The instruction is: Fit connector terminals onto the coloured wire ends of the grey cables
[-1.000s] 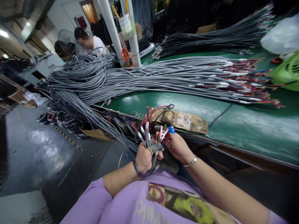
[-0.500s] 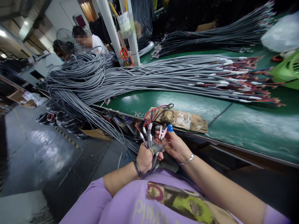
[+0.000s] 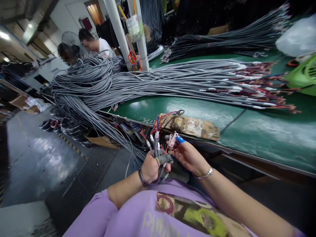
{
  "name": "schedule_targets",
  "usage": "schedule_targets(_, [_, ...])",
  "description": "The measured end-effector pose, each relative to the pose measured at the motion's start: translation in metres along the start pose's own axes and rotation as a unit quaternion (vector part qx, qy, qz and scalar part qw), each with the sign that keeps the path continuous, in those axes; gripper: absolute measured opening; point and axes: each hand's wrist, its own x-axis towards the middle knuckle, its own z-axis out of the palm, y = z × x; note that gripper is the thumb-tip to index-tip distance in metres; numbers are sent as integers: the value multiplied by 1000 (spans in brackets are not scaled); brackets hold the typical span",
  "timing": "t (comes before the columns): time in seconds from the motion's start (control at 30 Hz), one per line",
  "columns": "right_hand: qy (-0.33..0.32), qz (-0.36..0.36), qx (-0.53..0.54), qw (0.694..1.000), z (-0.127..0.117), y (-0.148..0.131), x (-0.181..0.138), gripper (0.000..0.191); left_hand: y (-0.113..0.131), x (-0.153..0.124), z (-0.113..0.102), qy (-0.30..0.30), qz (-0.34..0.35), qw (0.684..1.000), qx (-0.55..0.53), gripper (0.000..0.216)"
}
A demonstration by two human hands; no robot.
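Green surface (image 3: 269, 135) is seen past the left grip (image 3: 151, 166), clenched on already stripped cables (image 3: 155, 145), wires (image 3: 143, 134) apparently left loose; pink clip (image 3: 172, 140) is pinched in right grip (image 3: 189, 155).

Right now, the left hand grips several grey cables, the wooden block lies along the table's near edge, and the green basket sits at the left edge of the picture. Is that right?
Not quite: the head view shows the green basket at the right edge. The left hand does grip several grey cables, and the wooden block lies along the table's near edge.
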Motion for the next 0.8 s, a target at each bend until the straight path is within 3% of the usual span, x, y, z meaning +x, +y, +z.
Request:
schedule_targets(0.13, [19, -37, -31, 999, 0, 3, 1, 39, 2, 3, 2, -17, -5, 1000, -4, 37])
schedule_targets(0.3, [7, 12, 3, 1000, 0, 3, 4, 41, 0, 7, 4, 6, -12, 1000, -10, 37])
schedule_targets(0.57, [-19, 19, 58, 998, 2, 0, 4, 29, 2, 10, 8, 17, -39, 999, 1, 38])
schedule_targets(0.8, [-34, 53, 80, 995, 3, 0, 3, 30, -1, 13, 9, 16, -40, 999, 1, 37])
